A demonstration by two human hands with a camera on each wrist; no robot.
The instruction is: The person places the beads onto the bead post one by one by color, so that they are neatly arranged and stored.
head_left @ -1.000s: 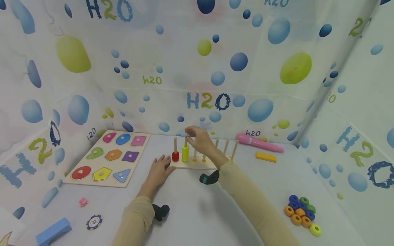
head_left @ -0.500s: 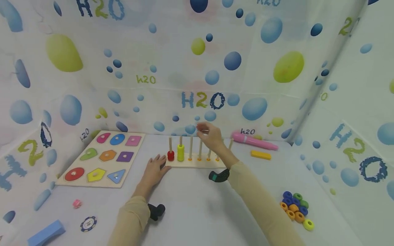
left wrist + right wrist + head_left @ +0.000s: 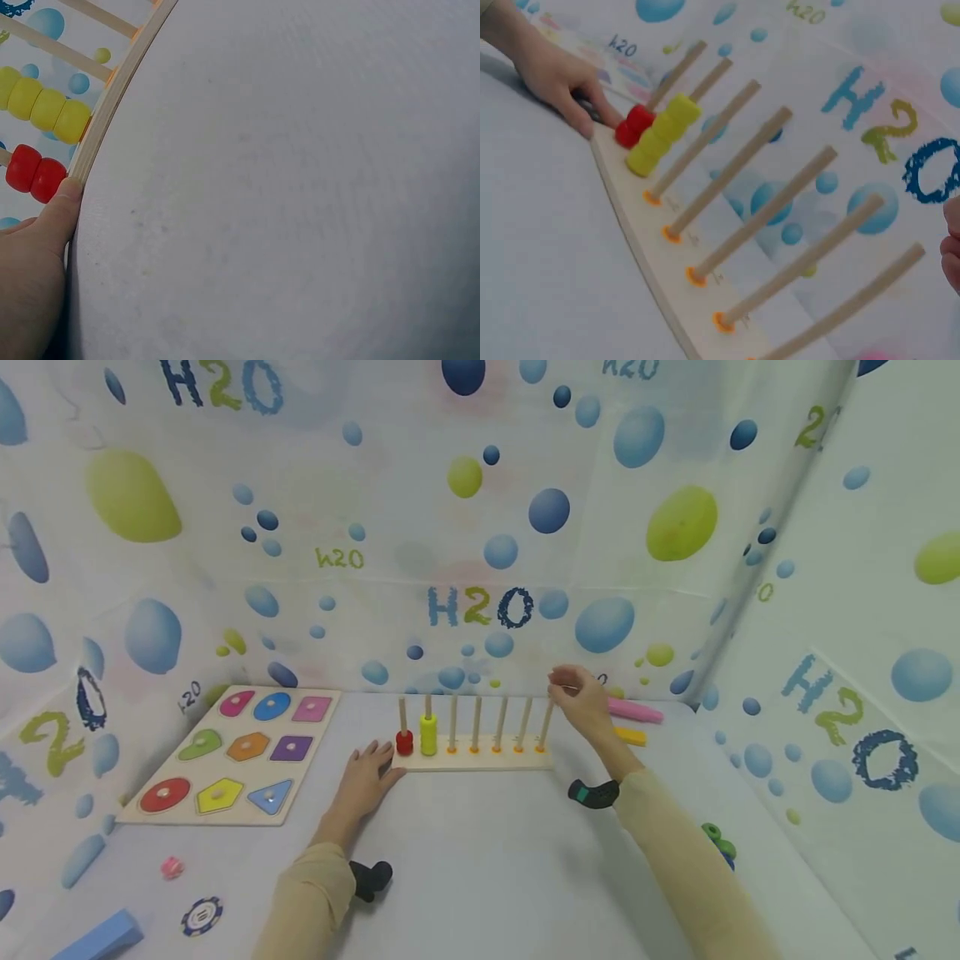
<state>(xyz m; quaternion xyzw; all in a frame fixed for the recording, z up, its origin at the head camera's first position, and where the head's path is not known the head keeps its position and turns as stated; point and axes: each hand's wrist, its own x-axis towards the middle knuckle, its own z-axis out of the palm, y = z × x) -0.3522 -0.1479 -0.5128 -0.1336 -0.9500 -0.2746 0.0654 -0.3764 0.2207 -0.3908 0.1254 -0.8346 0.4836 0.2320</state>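
Note:
A wooden peg stand (image 3: 472, 762) with a row of upright pegs rests on the table. Two red beads (image 3: 404, 742) sit on its leftmost peg, and several yellow beads (image 3: 428, 735) are stacked on the one beside it; the other pegs are bare. My left hand (image 3: 365, 781) lies at the stand's left end, its thumb (image 3: 69, 196) against the base edge. At the top of the rightmost peg (image 3: 546, 723) is my right hand (image 3: 587, 708), fingers loosely curved and no bead visible in them. Only its fingertips (image 3: 951, 236) show in the right wrist view.
A shape puzzle board (image 3: 225, 814) lies at left. Nearer me are a pink die-like piece (image 3: 172, 867), a poker chip (image 3: 202, 916) and a blue block (image 3: 101, 937). My right arm partly hides loose beads (image 3: 720, 842), a yellow block (image 3: 632, 737) and a pink stick (image 3: 634, 710).
My right hand has moved right along the tops of the pegs, from near the yellow beads to the rightmost peg. My left hand stays at the stand's left end. The head view has shifted.

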